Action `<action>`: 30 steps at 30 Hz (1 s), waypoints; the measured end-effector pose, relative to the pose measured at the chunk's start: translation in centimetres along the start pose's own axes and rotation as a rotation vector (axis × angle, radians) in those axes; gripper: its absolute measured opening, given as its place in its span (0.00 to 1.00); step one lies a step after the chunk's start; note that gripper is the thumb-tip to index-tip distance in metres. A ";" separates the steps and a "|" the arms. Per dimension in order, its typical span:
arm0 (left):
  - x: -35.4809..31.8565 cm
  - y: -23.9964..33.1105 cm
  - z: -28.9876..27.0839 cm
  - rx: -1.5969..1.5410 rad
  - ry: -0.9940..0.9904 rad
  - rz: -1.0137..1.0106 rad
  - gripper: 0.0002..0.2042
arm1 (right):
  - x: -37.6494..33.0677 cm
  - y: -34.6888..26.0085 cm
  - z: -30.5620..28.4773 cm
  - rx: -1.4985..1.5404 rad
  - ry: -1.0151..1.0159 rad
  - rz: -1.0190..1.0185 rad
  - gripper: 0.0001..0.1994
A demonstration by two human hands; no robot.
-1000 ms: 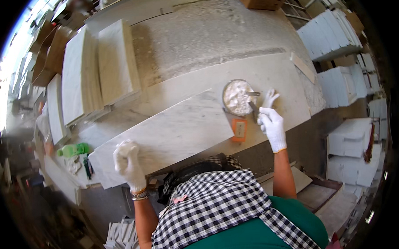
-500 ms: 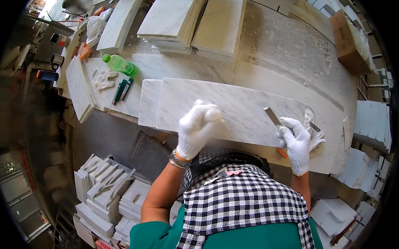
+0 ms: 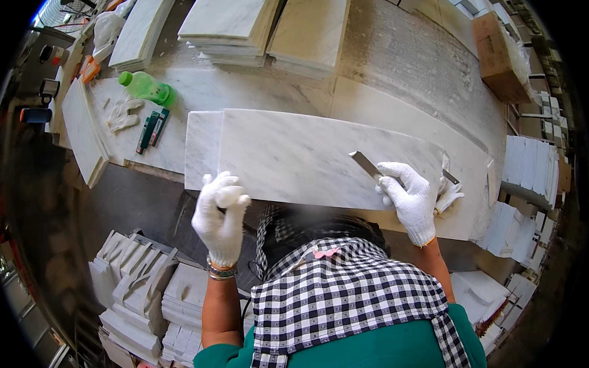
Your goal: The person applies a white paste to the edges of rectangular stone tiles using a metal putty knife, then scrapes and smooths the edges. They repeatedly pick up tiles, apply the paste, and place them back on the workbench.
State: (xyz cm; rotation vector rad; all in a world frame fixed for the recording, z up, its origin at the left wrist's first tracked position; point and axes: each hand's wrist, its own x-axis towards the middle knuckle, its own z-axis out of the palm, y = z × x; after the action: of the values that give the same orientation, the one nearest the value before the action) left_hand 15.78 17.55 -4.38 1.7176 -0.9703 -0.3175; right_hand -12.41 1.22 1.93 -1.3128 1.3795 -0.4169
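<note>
The marble slab [image 3: 319,154] lies flat across the middle of the frame, pale with faint grey streaks, its long near edge running just above the person's waist. A lower slab [image 3: 202,138] shows beneath it, jutting out past its left end. Over the slab's right part, right of centre in the frame, is a flat metal blade [image 3: 365,164], its free end pointing to the upper left; whether it touches the stone cannot be told. The gloved right hand [image 3: 408,196] holds the blade's lower right end, pinched between thumb and fingers, and sits over the slab's right end. The gloved left hand [image 3: 221,216] is at the near edge toward the slab's left end, its fingers loosely bent and the thumb a little apart from them; contact with the stone cannot be made out.

Just right of the right hand lie a crumpled white glove [image 3: 450,195] and a dark metal strip [image 3: 450,176]. At upper left, a green bottle [image 3: 147,88] lies on its side, near another white glove [image 3: 122,115] and two slim dark green boxes [image 3: 152,129]. Stacked slabs [image 3: 233,17] fill the top centre; a cardboard box [image 3: 497,57] stands at upper right.
</note>
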 end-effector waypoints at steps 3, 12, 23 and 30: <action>-0.1 2.6 2.4 -0.063 -0.332 0.201 0.16 | -0.1 0.1 -0.3 0.009 0.051 0.011 0.13; 5.4 1.1 4.1 -0.056 -0.161 0.158 0.17 | -1.0 1.2 -1.0 0.064 0.105 -0.001 0.12; 2.3 6.2 7.5 -0.073 -0.611 0.341 0.16 | -1.0 1.1 -0.5 0.073 0.072 -0.002 0.12; 4.2 0.7 2.5 0.087 -0.195 0.154 0.21 | 1.3 -2.5 3.8 -0.023 -0.135 -0.101 0.12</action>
State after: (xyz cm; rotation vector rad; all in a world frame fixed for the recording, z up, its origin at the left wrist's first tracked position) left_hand 16.53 12.74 -3.63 1.7001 -1.2684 -0.3507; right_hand -7.70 0.92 2.26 -1.4081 1.2125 -0.3741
